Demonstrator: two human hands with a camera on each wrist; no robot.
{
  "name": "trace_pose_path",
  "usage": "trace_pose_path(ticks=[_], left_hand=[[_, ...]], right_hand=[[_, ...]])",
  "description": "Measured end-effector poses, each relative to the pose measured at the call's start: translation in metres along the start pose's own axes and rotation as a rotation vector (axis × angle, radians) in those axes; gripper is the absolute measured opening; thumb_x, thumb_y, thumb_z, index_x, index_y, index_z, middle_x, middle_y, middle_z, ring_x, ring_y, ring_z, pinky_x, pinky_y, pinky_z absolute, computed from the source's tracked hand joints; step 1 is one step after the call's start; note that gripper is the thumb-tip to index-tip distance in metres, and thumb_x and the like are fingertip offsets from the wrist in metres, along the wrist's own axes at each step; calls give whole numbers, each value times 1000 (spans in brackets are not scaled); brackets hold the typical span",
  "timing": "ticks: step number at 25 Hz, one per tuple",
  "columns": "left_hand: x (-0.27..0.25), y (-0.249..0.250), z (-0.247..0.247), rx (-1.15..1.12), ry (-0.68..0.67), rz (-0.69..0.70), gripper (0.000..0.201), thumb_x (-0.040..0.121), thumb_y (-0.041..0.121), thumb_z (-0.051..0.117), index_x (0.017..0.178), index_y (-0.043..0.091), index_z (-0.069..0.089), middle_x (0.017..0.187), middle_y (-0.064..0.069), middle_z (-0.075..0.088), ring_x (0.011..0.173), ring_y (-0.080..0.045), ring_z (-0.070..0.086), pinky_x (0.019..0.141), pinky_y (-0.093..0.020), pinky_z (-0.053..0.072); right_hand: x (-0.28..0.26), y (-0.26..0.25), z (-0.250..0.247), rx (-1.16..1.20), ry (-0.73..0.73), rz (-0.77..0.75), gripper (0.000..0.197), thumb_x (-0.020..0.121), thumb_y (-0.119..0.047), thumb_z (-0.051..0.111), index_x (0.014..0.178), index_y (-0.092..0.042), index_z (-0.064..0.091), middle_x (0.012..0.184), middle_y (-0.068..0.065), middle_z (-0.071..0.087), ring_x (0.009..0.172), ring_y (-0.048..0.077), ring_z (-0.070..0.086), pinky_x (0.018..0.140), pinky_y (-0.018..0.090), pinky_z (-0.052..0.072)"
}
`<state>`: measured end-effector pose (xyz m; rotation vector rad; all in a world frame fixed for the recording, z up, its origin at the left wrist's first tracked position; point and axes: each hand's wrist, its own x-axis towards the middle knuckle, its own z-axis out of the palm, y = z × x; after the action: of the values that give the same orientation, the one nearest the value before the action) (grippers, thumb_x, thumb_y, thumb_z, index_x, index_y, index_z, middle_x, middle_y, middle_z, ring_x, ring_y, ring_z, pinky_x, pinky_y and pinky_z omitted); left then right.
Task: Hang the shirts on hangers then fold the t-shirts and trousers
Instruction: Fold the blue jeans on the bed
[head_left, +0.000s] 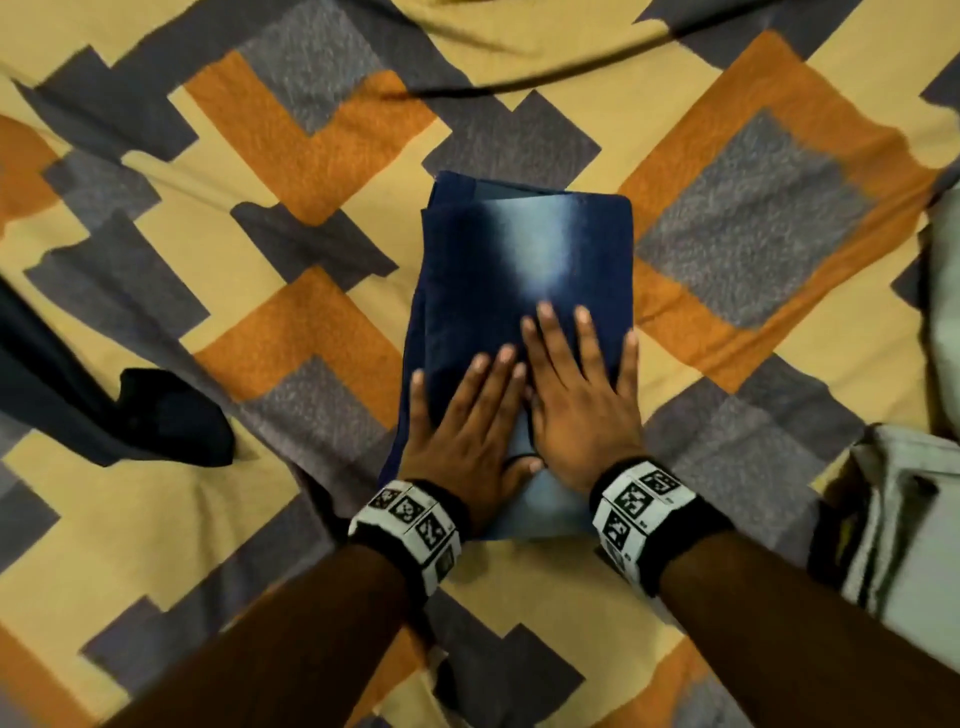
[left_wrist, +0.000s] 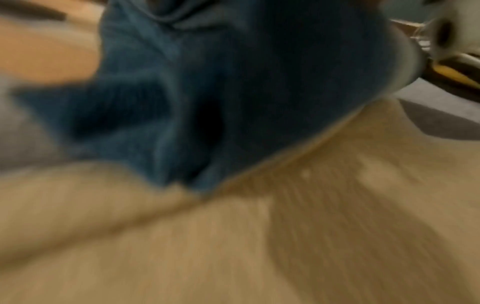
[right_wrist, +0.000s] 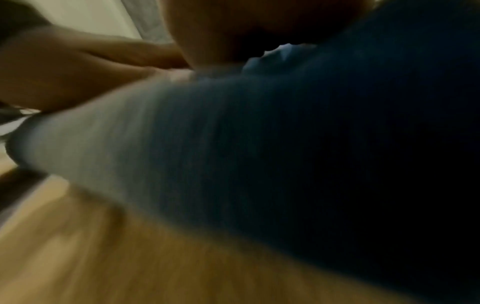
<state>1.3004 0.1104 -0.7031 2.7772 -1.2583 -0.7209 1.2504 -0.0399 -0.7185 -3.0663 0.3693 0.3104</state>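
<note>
Folded blue jeans lie as a compact rectangle in the middle of the patterned bedsheet. Both my hands lie flat on the near half of the jeans, side by side. My left hand presses with straight spread fingers, its thumb tucked toward the right hand. My right hand presses with straight fingers reaching further up the denim. The left wrist view is blurred and shows the layered edge of the jeans on the sheet. The right wrist view is blurred too, filled with the denim and part of the other hand.
A dark garment lies on the bed at the left. A pale folded garment sits at the right edge. The sheet is rumpled at the far side.
</note>
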Motion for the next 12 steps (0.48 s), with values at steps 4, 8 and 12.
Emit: trace_pose_path(ticks=[4, 8, 12], left_hand=[[-31, -88, 15, 21, -183, -248, 90, 73, 87, 2, 140, 38, -33, 145, 17, -41, 141, -19, -25, 106, -66, -14], [-49, -61, 0, -49, -83, -223, 91, 83, 79, 8, 149, 22, -14, 155, 4, -26, 144, -24, -21, 108, -61, -15], [-79, -8, 31, -193, -190, -320, 77, 82, 78, 1, 143, 40, -26, 151, 17, -31, 144, -20, -18, 107, -64, -12]], right_hand=[[-31, 42, 20, 3, -37, 198, 69, 92, -54, 36, 152, -21, 22, 159, -1, 20, 145, 27, 13, 109, 66, 6], [-50, 5, 0, 96, 12, -33, 73, 95, -59, 25, 152, -15, 19, 160, 5, 12, 147, 29, 10, 112, 62, 4], [-59, 17, 2, 36, -192, -77, 82, 87, -77, 19, 152, -28, 18, 160, -5, 17, 147, 24, 12, 113, 58, 0]])
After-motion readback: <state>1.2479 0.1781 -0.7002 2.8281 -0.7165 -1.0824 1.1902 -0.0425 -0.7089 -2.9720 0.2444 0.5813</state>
